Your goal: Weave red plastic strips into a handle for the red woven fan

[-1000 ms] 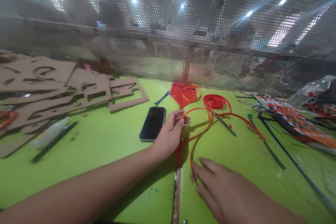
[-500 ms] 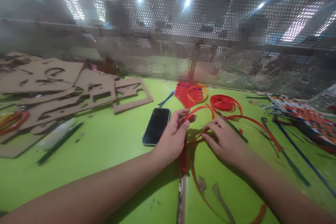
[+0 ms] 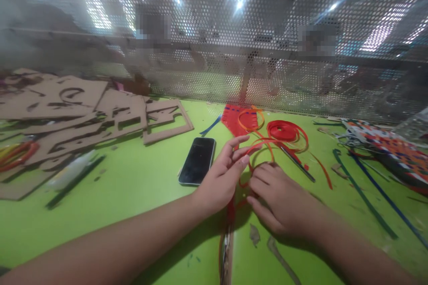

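My left hand (image 3: 220, 178) rests at the table's middle with its fingers spread, the tips just by a thin red plastic strip (image 3: 262, 144). My right hand (image 3: 277, 200) is curled over a loop of that strip, which seems to pass under the fingers. A black smartphone (image 3: 197, 161) lies face up just left of my left hand. Beyond my hands are a coil of red strap (image 3: 284, 131) and a woven red plastic piece (image 3: 236, 120). A thin metal rod (image 3: 297, 164) lies below the coil.
The green tabletop (image 3: 100, 213) has a joint running through it near my hands. Cut cardboard sheets (image 3: 100, 118) are piled at left. A woven multicoloured mat (image 3: 384, 153) and dark strips (image 3: 364, 198) lie at right. A perforated metal screen (image 3: 234, 67) stands behind.
My right hand has come in from the near right to the strip and curled over it. The strip's loop now sits between my hands, and its long end has been drawn inward.
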Tool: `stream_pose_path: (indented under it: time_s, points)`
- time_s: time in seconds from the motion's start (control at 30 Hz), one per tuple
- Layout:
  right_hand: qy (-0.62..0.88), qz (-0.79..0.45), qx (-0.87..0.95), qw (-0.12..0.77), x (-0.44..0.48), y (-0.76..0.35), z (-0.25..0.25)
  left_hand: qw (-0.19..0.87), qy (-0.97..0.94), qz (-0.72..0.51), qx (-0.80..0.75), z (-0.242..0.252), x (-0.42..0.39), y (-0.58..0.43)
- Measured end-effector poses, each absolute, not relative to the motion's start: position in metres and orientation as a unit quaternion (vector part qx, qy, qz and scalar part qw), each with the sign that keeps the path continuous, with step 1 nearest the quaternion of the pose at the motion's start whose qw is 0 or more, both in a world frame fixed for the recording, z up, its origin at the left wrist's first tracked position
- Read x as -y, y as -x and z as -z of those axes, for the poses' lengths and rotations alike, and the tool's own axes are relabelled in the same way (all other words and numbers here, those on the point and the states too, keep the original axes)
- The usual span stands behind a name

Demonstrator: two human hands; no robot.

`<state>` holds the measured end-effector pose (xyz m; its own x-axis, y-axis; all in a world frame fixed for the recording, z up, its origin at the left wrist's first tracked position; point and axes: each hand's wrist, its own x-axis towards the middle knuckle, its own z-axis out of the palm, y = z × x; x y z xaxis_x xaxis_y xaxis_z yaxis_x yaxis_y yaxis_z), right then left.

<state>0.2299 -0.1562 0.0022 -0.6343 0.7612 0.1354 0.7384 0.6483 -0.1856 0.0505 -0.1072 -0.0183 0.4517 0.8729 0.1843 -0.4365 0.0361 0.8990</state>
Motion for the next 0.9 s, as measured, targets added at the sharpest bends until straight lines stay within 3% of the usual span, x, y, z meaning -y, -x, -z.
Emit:
stream_pose_path:
  time_s: [0.37,0.77,0.9]
  points:
    - [0.402,-0.128,0.898,0.128,0.158,-0.233,0.004,0.705,-0.492,-0.461,-0.221,0.026,0.1,-0.046]
    - [0.421,-0.106,0.896,0.092,0.151,-0.241,0.003,0.598,-0.62,-0.414,-0.293,0.03,0.106,-0.045]
    - [0.432,-0.136,0.884,0.115,0.15,-0.241,0.008,0.47,-0.707,-0.391,-0.356,0.027,0.101,-0.034]
